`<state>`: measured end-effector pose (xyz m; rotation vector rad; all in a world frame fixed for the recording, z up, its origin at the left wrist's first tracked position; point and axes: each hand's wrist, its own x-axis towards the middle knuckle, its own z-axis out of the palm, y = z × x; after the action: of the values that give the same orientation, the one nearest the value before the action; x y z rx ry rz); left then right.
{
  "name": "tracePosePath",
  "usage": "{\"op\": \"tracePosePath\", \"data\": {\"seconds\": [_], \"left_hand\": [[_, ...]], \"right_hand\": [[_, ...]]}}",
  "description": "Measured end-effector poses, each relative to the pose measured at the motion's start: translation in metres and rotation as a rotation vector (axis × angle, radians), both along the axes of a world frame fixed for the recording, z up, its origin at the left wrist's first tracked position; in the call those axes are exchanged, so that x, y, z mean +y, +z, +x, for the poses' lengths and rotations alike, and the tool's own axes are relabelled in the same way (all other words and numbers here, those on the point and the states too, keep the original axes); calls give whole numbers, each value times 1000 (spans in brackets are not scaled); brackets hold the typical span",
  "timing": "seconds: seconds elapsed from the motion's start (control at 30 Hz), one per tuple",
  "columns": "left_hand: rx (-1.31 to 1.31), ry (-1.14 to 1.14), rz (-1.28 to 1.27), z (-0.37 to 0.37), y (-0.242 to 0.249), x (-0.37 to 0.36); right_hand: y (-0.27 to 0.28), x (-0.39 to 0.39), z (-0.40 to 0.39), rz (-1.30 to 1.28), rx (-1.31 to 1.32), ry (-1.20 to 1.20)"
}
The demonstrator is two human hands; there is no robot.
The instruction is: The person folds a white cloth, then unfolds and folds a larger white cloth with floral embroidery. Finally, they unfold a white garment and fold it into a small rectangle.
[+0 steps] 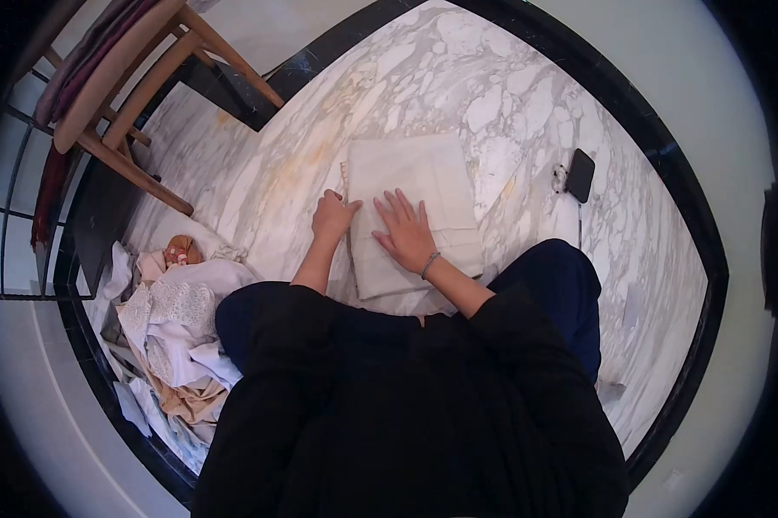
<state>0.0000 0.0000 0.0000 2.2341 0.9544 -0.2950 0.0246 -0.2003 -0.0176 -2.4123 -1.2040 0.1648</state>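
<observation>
A cream cloth (415,173), folded into a rectangle with several layers, lies flat on the marble floor in front of me. At its left edge, my left hand (331,216) has its fingers curled, and its thumb rests on the cloth's border. My right hand (409,235) is spread flat on the cloth's upper face, palm down, and wears a thin bracelet at the wrist. Faint creases cross the fabric near the right hand. A small patterned trim shows along the cloth's upper left edge.
A heap of crumpled clothes and lace (177,319) lies by my left knee. A wooden chair (138,112) stands at the upper left. To the right, a dark phone (581,176) lies near a small clear object (560,178). Dark borders (665,147) edge the marble floor (510,95).
</observation>
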Motion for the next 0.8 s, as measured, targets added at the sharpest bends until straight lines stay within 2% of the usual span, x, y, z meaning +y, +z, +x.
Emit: {"op": "tracePosePath", "data": {"seconds": [0.07, 0.17, 0.27, 0.3, 0.37, 0.5, 0.6, 0.7, 0.8], "left_hand": [[-68, 80, -107, 1, -10, -8], [-42, -37, -14, 2, -24, -17], [-50, -109, -166, 2, -46, 11], [-40, -136, -234, 3, -50, 17], [-42, -119, -84, 1, -38, 15], [-109, -41, 161, 5, -5, -1], [-352, -27, 359, 7, 4, -5], [-607, -83, 268, 2, 28, -9], [-517, -131, 363, 0, 16, -18]], "right_hand": [[-20, -3, -6, -53, -168, 72], [-27, -8, 7, -15, -104, 171], [-20, -6, 33, -68, -207, 120], [-23, -10, 44, -105, -248, 26], [-34, -21, 60, -177, -328, -157], [-7, -33, 64, -316, -123, -340], [-13, -20, 54, -353, -32, -411], [43, -4, 38, -615, 356, -272], [65, 3, 35, -513, 600, -111]]}}
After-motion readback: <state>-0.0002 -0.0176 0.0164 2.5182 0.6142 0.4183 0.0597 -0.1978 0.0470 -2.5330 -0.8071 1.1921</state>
